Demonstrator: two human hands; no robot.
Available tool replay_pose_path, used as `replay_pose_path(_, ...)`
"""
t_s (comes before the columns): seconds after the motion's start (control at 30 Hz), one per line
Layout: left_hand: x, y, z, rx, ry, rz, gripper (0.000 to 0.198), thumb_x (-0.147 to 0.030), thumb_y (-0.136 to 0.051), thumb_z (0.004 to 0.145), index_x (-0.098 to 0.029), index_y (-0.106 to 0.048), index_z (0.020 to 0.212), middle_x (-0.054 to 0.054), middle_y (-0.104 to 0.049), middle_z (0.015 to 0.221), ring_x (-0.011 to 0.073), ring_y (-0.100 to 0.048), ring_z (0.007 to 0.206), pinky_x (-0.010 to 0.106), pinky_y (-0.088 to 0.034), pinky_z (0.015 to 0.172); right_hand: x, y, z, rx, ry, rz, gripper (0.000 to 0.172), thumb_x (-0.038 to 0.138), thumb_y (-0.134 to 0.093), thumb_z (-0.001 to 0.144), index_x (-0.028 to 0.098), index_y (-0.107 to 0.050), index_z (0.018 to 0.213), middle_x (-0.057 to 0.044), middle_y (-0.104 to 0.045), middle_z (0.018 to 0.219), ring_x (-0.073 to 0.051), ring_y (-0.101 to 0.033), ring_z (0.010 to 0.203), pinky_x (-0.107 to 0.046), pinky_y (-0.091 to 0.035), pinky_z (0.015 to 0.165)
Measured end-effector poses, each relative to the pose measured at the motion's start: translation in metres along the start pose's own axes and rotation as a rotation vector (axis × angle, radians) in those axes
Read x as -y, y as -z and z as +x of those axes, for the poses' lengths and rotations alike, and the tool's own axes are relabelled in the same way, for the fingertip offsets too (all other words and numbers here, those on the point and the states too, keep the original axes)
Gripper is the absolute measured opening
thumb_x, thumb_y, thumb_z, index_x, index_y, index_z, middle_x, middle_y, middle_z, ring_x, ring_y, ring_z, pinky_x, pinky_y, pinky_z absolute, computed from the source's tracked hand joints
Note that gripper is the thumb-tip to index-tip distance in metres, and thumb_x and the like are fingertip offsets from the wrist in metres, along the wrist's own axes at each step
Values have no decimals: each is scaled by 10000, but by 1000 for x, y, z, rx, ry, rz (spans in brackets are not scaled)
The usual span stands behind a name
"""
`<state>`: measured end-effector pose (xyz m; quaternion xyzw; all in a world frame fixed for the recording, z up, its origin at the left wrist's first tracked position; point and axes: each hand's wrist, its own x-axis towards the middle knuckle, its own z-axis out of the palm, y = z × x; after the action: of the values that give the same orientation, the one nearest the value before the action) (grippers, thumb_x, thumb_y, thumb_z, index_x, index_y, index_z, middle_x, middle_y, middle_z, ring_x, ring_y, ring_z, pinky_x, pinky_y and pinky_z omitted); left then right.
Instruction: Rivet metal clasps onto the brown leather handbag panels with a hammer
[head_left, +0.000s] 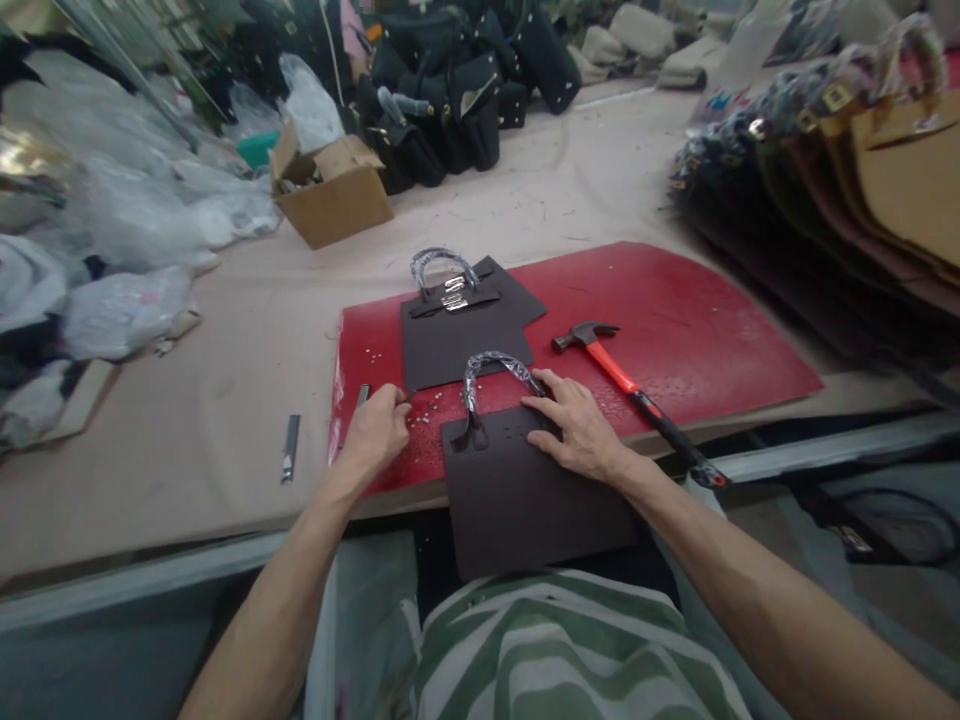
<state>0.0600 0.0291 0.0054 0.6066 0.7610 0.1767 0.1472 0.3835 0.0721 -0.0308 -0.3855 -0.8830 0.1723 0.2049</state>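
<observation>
head view, right hand (576, 425) spread on dark panel (532, 505), left hand (379, 430) curled near tiny bits (429, 406), hold unclear

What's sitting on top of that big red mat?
On the red mat lie a hammer, its handle poking past the edge, dark panels, a small metal strip and scattered tiny bits. The right hand touches another panel overlapping the front edge. Anything under the panels is covered.
</observation>
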Motion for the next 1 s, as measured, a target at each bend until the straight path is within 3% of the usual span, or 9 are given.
replay_pose_path(0.07, -8, 0, -8, -63, 95, -403, 82, -257, -550, 868, -185, -539, 905, 35, -638, 764, 228, -683, 702, 371, -557, 696, 0, -1, 0, -4, 0, 2, 482, 341, -693, 860, 144, -654, 1298, -217, -383, 1564, -372, -370, 1440, -601, -297, 1159)
replay_pose_path(0.17, -34, -10, -24, -43, 131, -1011, 327, -312, -664, 801, -176, -526, 1065, 3, -669, 780, 195, -706, 680, 345, -594, 683, -1, -1, -1, -8, -2, 6, 486, 333, -705, 849, 148, -653, 1295, -214, -385, 1564, -371, -367, 1445, -602, -297, 1161)
replay_pose_path(0.27, -68, -29, -39, -3, 90, -1243, 408, -297, -751, 756, -154, -583, 1099, 30, -713, 834, 184, -735, 770, 310, -604, 744, -1, -1, -1, -7, -5, 11, 488, 324, -705, 847, 146, -651, 1298, -217, -380, 1568, -372, -361, 1451, -603, -295, 1162)
replay_pose_path(0.37, -95, -49, -47, -34, 41, -1214, 230, -285, -726, 818, -150, -629, 977, 51, -732, 867, 174, -742, 813, 288, -604, 772, 0, -1, -2, -11, -5, 25, 489, 320, -706, 845, 142, -650, 1297, -218, -381, 1569, -367, -356, 1457, -603, -290, 1168)
replay_pose_path(0.47, -108, -63, -49, -102, -28, -1124, 107, -259, -647, 894, -166, -616, 935, 49, -733, 899, 170, -740, 838, 311, -611, 802, 0, -2, -2, -14, -16, 30, 505, 300, -724, 822, 143, -649, 1296, -217, -378, 1573, -368, -358, 1455, -606, -290, 1168)
replay_pose_path(0.67, -105, -78, -49, -108, -119, -953, 57, -191, -568, 933, -182, -613, 967, 39, -737, 919, 153, -726, 863, 314, -609, 838, -2, -4, -3, -32, -12, 44, 507, 316, -729, 824, 146, -647, 1295, -216, -372, 1579, -369, -366, 1449, -603, -288, 1168)
replay_pose_path(1.0, -101, -89, -53, -150, -115, -927, 62, -244, -545, 966, -186, -556, 985, 50, -722, 930, 167, -727, 878, 331, -619, 825, 1, 0, -4, -38, -26, 82, 468, 281, -704, 826, 180, -645, 1279, -182, -378, 1583, -353, -372, 1449, -600, -285, 1172)
